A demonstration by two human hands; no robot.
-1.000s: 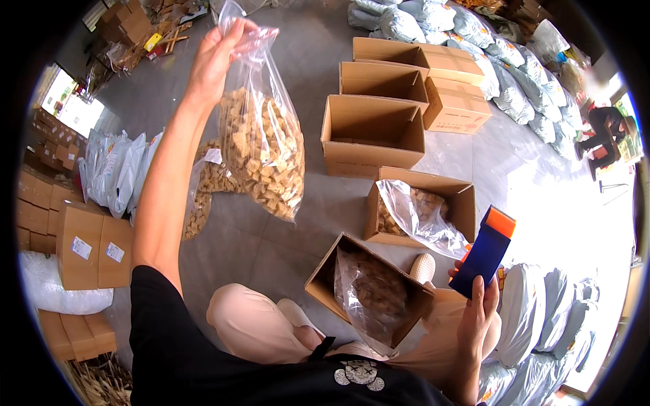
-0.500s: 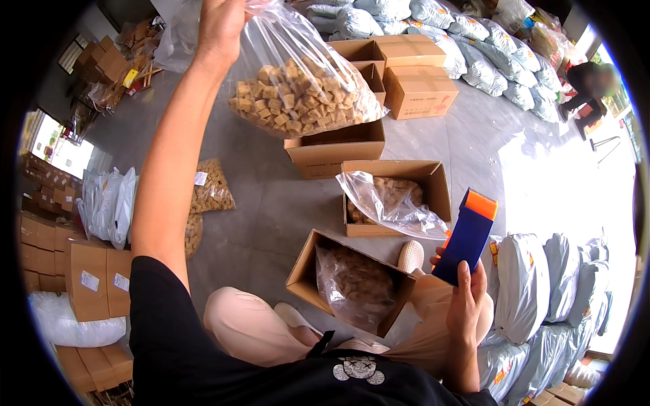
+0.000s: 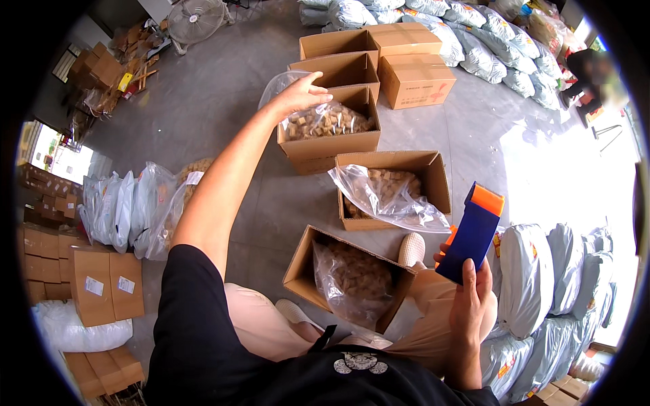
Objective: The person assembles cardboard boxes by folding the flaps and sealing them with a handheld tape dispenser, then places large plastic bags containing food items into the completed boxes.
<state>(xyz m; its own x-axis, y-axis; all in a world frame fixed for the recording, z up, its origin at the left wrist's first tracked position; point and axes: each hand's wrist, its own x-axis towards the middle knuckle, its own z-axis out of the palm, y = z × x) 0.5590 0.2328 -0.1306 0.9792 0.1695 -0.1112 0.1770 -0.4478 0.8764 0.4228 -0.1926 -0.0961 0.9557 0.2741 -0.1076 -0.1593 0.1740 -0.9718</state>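
My left hand [image 3: 296, 95] reaches far forward and grips the top of a clear plastic bag of tan cubes [image 3: 325, 120], which now sits inside an open cardboard box [image 3: 329, 143]. My right hand [image 3: 472, 296] stays near my knee and holds a blue tape dispenser with an orange end [image 3: 473, 229] upright. Closer to me stand two more open boxes, the middle box [image 3: 393, 162] and the near box [image 3: 308, 267], each with a clear bag of the same cubes.
Empty open boxes [image 3: 338, 46] and a closed one [image 3: 414, 81] stand behind. Filled silver-white sacks [image 3: 474, 40] line the back and the right side [image 3: 542, 271]. More bags [image 3: 128, 210] and stacked cartons [image 3: 95, 284] lie at left. A fan [image 3: 196, 19] stands far back.
My left hand has carried the bag of cubes from high in the air forward and down into the far open box. The right hand with the dispenser has hardly moved.
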